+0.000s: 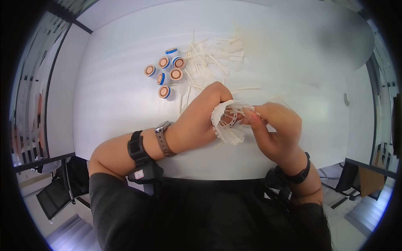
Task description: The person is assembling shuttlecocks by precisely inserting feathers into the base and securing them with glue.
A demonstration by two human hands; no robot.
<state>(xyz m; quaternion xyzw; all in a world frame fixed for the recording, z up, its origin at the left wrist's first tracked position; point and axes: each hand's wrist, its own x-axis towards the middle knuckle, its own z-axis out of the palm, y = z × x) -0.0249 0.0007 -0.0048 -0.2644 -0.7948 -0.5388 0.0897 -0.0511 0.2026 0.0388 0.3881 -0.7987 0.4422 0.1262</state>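
My left hand [208, 111] is wrapped round a white paper piece [218, 114] curved into a ring, with pale strips and a dotted band inside it. Its fingers are mostly hidden behind the paper. At the ring's right side, my right hand [268, 125] has its thumb and fingertips pinched together on the paper's edge or a strip. A translucent flap [231, 134] hangs below the ring. Beyond my hands lies a loose pile of thin pale sticks and clear film [209, 58] on the table.
Several small round containers [164, 91] with brown and pink tops and blue bands stand left of the pile on the white table [113, 83]. A blurred grey shape [335, 37] covers the upper right. Chairs [54, 194] stand beyond the table's lower corners.
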